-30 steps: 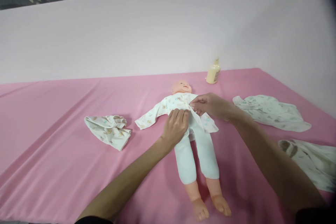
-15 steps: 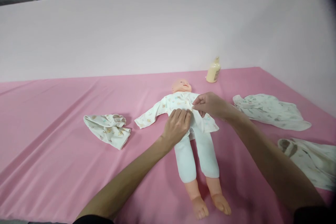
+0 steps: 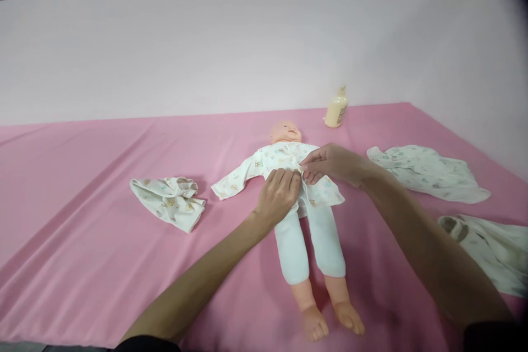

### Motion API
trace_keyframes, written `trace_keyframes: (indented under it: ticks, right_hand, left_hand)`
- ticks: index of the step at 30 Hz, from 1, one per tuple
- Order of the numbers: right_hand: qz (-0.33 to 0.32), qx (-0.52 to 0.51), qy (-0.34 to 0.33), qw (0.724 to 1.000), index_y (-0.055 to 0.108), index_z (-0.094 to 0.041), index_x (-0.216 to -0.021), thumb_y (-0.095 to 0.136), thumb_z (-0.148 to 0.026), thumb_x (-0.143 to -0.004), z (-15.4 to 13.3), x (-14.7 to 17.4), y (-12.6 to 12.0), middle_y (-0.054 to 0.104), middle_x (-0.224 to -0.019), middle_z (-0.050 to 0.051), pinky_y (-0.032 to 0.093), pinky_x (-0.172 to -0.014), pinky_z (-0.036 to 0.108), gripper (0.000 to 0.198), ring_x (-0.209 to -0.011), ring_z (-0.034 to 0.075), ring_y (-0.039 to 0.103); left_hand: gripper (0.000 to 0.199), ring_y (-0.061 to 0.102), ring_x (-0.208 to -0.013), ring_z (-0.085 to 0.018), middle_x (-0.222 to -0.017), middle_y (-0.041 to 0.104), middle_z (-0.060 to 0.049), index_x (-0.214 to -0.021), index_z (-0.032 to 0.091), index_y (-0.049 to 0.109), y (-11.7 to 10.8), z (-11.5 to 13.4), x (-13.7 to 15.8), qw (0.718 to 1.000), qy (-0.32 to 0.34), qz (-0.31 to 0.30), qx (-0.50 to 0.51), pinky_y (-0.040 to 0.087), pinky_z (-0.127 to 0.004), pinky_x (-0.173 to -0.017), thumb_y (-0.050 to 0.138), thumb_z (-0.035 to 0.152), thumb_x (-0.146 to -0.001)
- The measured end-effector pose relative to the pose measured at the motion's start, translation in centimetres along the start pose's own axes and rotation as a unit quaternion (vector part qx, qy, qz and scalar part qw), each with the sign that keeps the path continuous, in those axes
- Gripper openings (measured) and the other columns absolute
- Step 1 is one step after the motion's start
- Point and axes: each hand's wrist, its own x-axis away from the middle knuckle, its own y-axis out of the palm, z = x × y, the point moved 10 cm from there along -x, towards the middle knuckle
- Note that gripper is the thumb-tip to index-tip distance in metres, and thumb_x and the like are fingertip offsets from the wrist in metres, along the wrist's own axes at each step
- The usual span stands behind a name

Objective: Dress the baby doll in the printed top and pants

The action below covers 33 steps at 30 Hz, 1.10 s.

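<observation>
Shirt (image 3: 274, 158) is worn by doll (image 3: 324, 236), laid between tabletop's (image 3: 103, 275) near and far edges. Front is pinched by left hand (image 3: 279, 193) and right hand (image 3: 337, 165). Likely light, soft; best held at front edge.

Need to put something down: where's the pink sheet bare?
Bare sheet lies left of the bunched garment and behind it, toward the wall. Crowded: the doll, left hand and right hand at its shirt, and the right, one garment behind another.

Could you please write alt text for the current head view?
A person's left hand and right hand touch the front of a white patterned cloth shirt on a peach plastic doll lying on pink cloth. A yellow pump bottle stands farther back.
</observation>
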Motion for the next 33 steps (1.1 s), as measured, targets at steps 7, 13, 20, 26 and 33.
trace_keyframes:
  ticks: [7, 13, 20, 26, 33]
  right_hand:
    - [0.003, -0.059, -0.024, 0.998, 0.071, -0.012, -0.088, 0.078, -0.032, -0.077, 1.4, -1.8, 0.3, 0.072, -0.075, 0.007, 0.056, -0.065, 0.025, 0.024, -0.067, 0.013, 0.067]
    - [-0.029, -0.131, -0.025, 0.991, 0.068, -0.012, -0.085, 0.081, -0.032, -0.075, 2.3, -2.7, 0.8, 0.069, -0.072, 0.004, 0.053, -0.065, 0.025, 0.025, -0.065, 0.011, 0.064]
    - [-0.01, -0.091, -0.041, 0.995, 0.068, -0.012, -0.088, 0.08, -0.033, -0.076, 1.8, -2.6, 0.6, 0.069, -0.072, 0.005, 0.051, -0.061, 0.023, 0.027, -0.064, 0.012, 0.064]
    - [0.02, -0.051, -0.059, 0.997, 0.071, -0.013, -0.09, 0.08, -0.036, -0.074, 1.1, -2.3, 0.2, 0.07, -0.074, 0.005, 0.051, -0.061, 0.025, 0.03, -0.065, 0.013, 0.064]
    - [0.03, -0.036, -0.099, 0.994, 0.075, -0.015, -0.088, 0.079, -0.042, -0.074, 0.1, -2.1, 0.0, 0.068, -0.072, 0.004, 0.05, -0.062, 0.029, 0.031, -0.064, 0.014, 0.06]
  left_hand:
    - [0.012, 0.051, -0.07, -0.019, -0.073, 0.057, -0.005, -0.094, 0.014, 0.058, 0.5, -1.4, 0.4, 0.997, -0.065, -0.004, 0.036, 0.04, -0.033, -0.067, 0.047, 0.01, -0.095]
    - [0.015, 0.055, -0.075, -0.018, -0.078, 0.063, -0.005, -0.087, 0.016, 0.061, 1.9, -3.8, 0.6, 0.97, -0.174, -0.037, 0.166, 0.044, -0.031, -0.07, 0.05, 0.02, -0.097]
    - [0.025, 0.053, -0.069, -0.015, -0.07, 0.063, 0.0, -0.07, 0.019, 0.06, 3.8, -5.5, 1.1, 0.84, -0.348, -0.139, 0.392, 0.041, -0.029, -0.065, 0.051, 0.021, -0.093]
    - [0.022, 0.041, -0.055, -0.009, -0.064, 0.054, 0.002, -0.077, 0.018, 0.064, 5.1, -5.6, 2.3, 0.658, -0.45, -0.214, 0.564, 0.033, -0.024, -0.054, 0.054, 0.033, -0.088]
    - [0.032, 0.037, -0.057, -0.007, -0.063, 0.048, 0.002, -0.066, 0.015, 0.06, 6.0, -6.2, 2.8, 0.542, -0.486, -0.229, 0.647, 0.031, -0.023, -0.057, 0.065, 0.042, -0.082]
